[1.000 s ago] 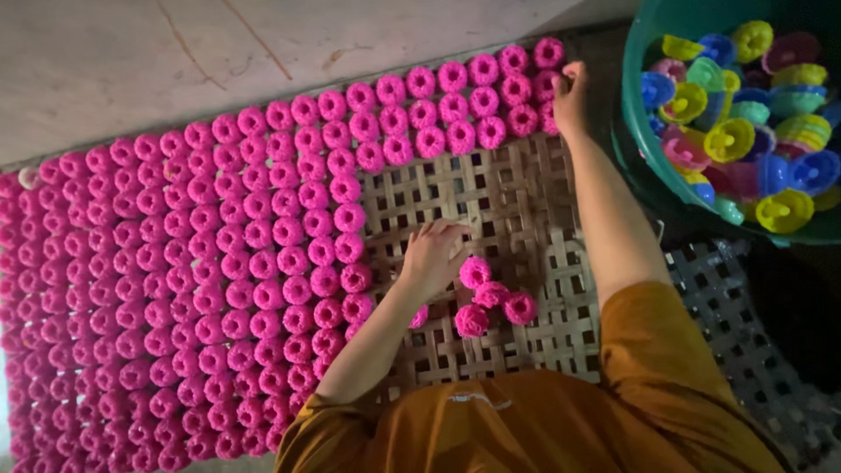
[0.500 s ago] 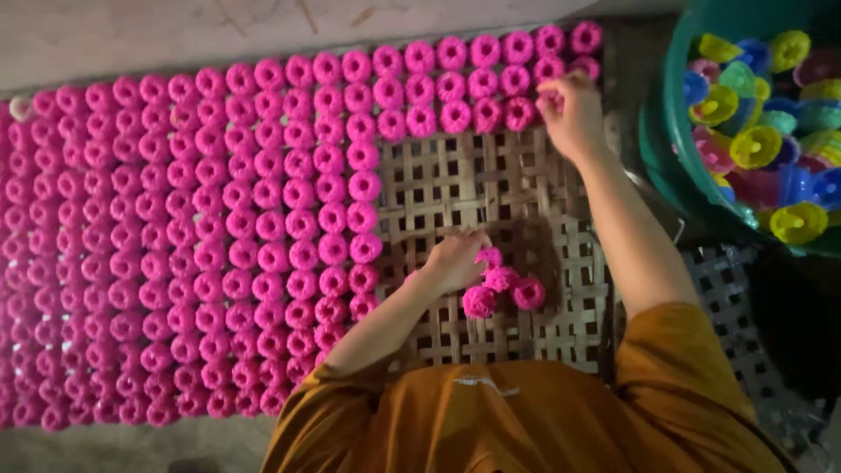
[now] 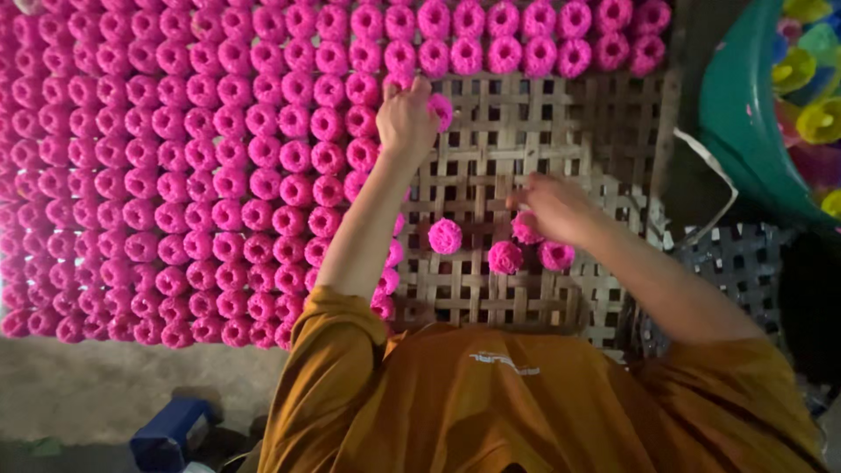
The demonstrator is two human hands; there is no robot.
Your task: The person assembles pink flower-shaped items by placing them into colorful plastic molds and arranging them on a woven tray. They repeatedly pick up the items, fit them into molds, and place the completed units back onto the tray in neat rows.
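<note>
One pink flower [image 3: 441, 109] is pinched in the left hand [image 3: 406, 116], right at the edge of the big block of pink flowers [image 3: 201, 175] on the woven mat [image 3: 526, 131]. The right hand [image 3: 554, 207] curls over three loose flowers [image 3: 530, 250] lower on the mat, fingers bent; a single flower [image 3: 445, 236] sits just beside them.

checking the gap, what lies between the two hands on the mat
In the head view, bare woven bamboo mat and one loose pink ring lie between the left hand and the right hand.
</note>
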